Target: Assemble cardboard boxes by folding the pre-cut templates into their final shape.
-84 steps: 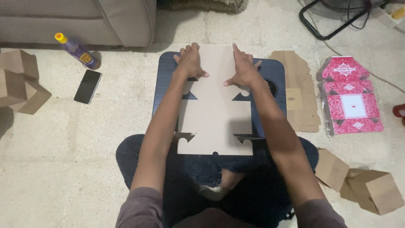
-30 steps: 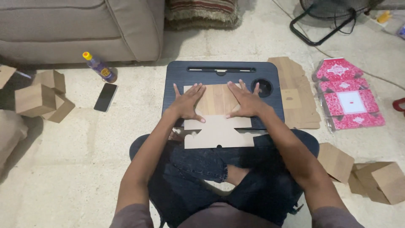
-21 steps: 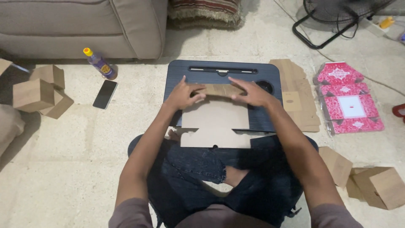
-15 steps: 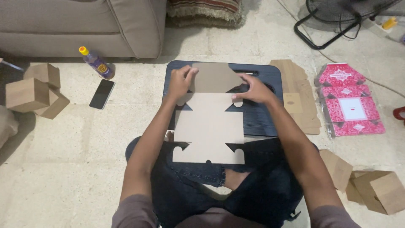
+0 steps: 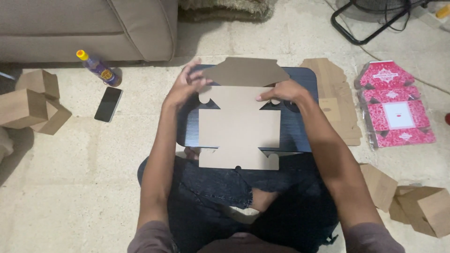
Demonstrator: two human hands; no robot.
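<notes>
A flat brown cardboard box blank (image 5: 239, 126) lies on a dark blue lap tray (image 5: 293, 136) over my crossed legs. Its far flap (image 5: 246, 71) is lifted and tilted up off the tray. My left hand (image 5: 185, 84) grips the blank's far left corner beside that flap. My right hand (image 5: 281, 91) presses fingers on the far right corner near the notch. The near end of the blank hangs over the tray's front edge.
Folded cardboard boxes (image 5: 28, 100) sit at left, with a black phone (image 5: 108, 104) and a purple bottle (image 5: 97, 68). Flat blanks (image 5: 335, 100) and red printed cartons (image 5: 393, 105) lie at right; more brown boxes (image 5: 417, 206) at lower right. A sofa (image 5: 89, 28) stands behind.
The blank, folded in half a second ago, has been opened out flat along the tray. Both hands have moved to its far corners, and the far flap is now raised.
</notes>
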